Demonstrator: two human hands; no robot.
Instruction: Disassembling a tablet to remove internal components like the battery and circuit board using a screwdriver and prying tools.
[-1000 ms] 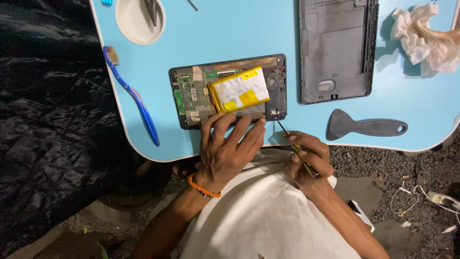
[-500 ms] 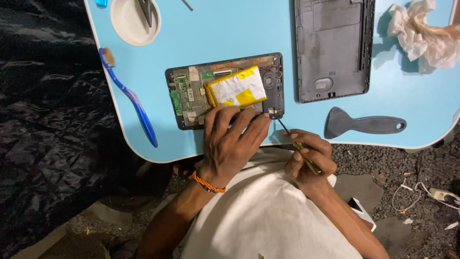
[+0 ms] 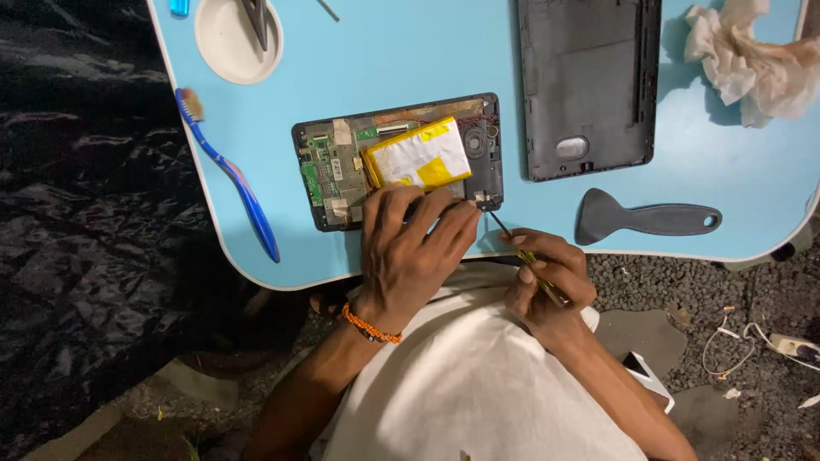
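your left hand (image 3: 410,248) lies flat, fingers spread and pressed on the near edge of the opened black tablet with its bare green circuit board and yellow-and-silver flat battery (image 3: 401,162). that tablet sits near the front edge of the pale blue rounded table top (image 3: 410,51), about mid-width. an orange bead bracelet (image 3: 371,325) is on that wrist.

your right hand (image 3: 547,282) is closed in a pinch on a thin screwdriver with a yellowish handle (image 3: 523,254); its tip meets the tablet's near right corner. the hand itself hangs just off the table edge, over your white shirt (image 3: 478,384).

surface: dark grey plastic back cover (image 3: 589,85) lies inner side up, just right of the tablet. black flat plastic pry tool with a hole in the handle (image 3: 645,218) is near the front edge, right of the screwdriver. blue toothbrush (image 3: 226,171) lies diagonally at the left. white round dish (image 3: 231,43) at the far left holds dark metal tweezers (image 3: 256,17). crumpled whitish cloth (image 3: 752,60) at the far right corner.

room: black plastic sheeting (image 3: 85,213) covers the ground on the left. grey gravel (image 3: 683,290) shows on the right, with a white cable and plug (image 3: 769,341) lying on it.
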